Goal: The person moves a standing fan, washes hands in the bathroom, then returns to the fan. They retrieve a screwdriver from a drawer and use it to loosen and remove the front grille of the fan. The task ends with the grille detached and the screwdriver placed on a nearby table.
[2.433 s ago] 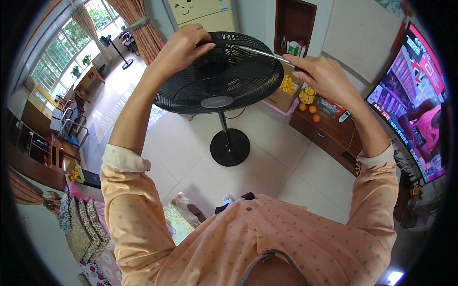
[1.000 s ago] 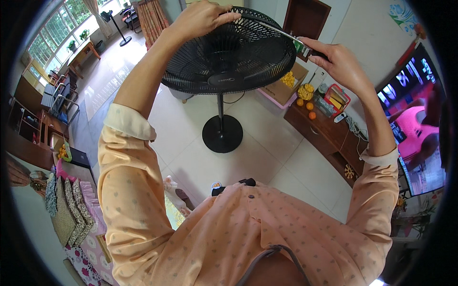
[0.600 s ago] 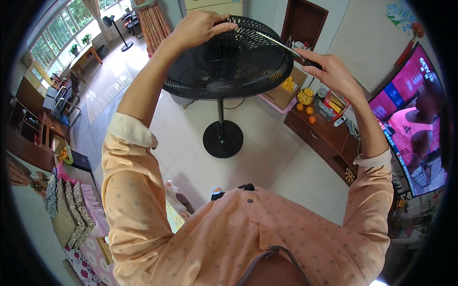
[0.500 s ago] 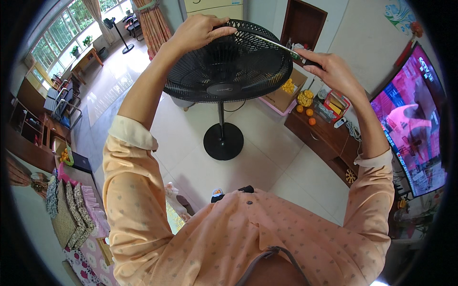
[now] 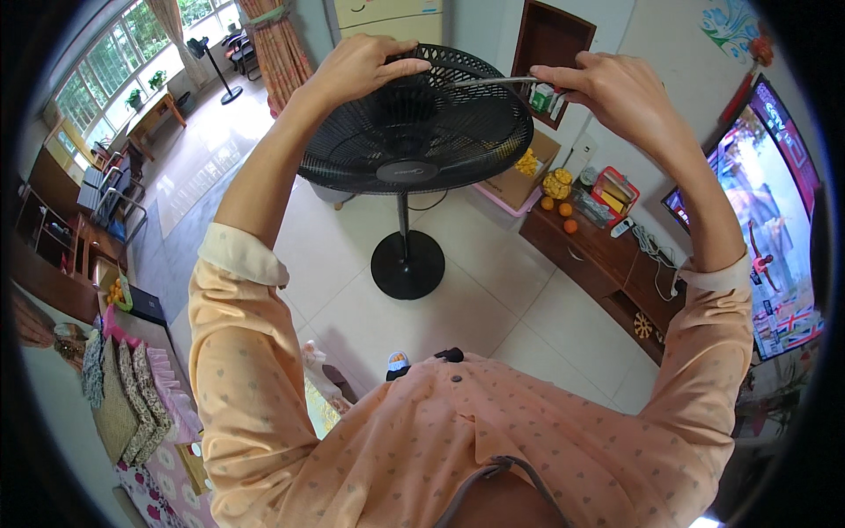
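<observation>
A black standing fan [image 5: 352, 141] is in front of me, its round cage tilted up and its pole rising from a round base [image 5: 407, 266] on the floor. My left hand [image 5: 365, 70] is closed on the upper rim of the cage, thumb and fingers pinching it. In my right hand [image 5: 616, 92] is a screwdriver [image 5: 493, 82] with a long metal shaft; its handle is mostly hidden in my grip. The shaft points left across the upper part of the fan, and its tip is hard to make out near the cage's rear.
Right of the fan stands a low brown cabinet [image 5: 563, 246] with oranges [image 5: 564, 210], a red box [image 5: 616, 191] and cables on it. A lit television [image 5: 766, 229] is at far right. Folded cushions [image 5: 141, 396] lie at lower left; a second fan [image 5: 216, 70] stands farther back.
My right hand has moved up and turned, bringing the screwdriver from a slant to nearly level. My left hand keeps its hold on the fan's rim.
</observation>
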Demonstrator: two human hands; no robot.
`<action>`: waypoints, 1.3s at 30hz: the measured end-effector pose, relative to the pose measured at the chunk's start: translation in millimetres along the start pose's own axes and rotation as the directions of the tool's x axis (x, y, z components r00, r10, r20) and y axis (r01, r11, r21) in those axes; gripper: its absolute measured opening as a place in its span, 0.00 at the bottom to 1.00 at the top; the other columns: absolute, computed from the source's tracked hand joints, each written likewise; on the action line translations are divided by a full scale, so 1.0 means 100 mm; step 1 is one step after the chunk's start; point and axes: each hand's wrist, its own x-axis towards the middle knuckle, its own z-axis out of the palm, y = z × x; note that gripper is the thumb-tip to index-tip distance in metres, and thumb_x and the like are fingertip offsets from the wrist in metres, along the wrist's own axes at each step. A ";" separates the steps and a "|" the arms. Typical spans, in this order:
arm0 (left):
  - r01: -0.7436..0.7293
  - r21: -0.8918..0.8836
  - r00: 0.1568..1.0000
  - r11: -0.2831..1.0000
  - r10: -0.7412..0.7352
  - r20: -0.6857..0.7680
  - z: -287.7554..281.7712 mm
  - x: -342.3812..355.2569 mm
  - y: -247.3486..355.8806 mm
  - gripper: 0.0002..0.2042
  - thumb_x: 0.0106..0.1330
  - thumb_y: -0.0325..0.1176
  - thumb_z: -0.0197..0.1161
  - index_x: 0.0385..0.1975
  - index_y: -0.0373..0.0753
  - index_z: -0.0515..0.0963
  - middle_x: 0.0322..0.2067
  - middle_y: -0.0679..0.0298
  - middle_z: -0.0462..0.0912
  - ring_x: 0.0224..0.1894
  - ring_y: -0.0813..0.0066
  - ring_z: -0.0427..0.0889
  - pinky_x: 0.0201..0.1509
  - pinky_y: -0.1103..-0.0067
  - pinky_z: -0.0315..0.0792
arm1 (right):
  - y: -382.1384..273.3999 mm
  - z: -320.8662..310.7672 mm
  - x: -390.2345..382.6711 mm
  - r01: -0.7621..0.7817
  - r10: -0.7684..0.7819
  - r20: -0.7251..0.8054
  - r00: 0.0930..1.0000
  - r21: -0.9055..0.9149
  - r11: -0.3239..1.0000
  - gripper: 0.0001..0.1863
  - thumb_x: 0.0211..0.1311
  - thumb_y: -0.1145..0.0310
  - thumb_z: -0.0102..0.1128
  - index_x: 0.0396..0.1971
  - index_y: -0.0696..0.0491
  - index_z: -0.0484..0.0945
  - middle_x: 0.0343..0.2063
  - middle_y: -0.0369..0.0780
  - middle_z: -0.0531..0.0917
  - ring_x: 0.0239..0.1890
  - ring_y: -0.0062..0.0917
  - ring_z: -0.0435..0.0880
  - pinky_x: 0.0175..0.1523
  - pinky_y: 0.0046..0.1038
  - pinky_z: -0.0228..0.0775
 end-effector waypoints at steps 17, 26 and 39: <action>0.030 -0.030 0.998 0.999 -0.031 -0.047 -0.11 0.09 0.08 0.27 0.58 0.55 0.60 0.44 0.35 0.80 0.38 0.51 0.82 0.39 0.54 0.82 0.43 0.70 0.74 | -0.36 -0.24 0.98 0.350 -0.327 0.167 0.930 -0.140 0.926 0.04 0.39 0.75 0.61 0.19 0.55 0.82 0.22 0.45 0.83 0.29 0.36 0.85 0.33 0.34 0.76; 0.020 0.025 0.991 0.999 -0.016 -0.131 0.04 0.08 0.03 0.26 0.60 0.57 0.56 0.41 0.38 0.81 0.31 0.51 0.81 0.35 0.52 0.80 0.38 0.67 0.73 | -0.25 -0.27 0.84 -0.029 -0.246 0.407 0.880 0.562 0.827 0.24 0.41 0.75 0.58 0.44 0.64 0.71 0.30 0.53 0.80 0.33 0.41 0.81 0.38 0.34 0.73; 0.085 0.090 0.991 0.992 -0.075 -0.112 0.10 0.16 0.08 0.24 0.61 0.53 0.57 0.42 0.36 0.80 0.32 0.52 0.82 0.34 0.51 0.81 0.36 0.66 0.73 | -0.60 0.45 0.49 -0.620 0.060 0.629 0.775 0.776 -0.121 0.14 0.47 0.74 0.55 0.37 0.60 0.73 0.19 0.36 0.75 0.21 0.15 0.73 0.24 0.19 0.64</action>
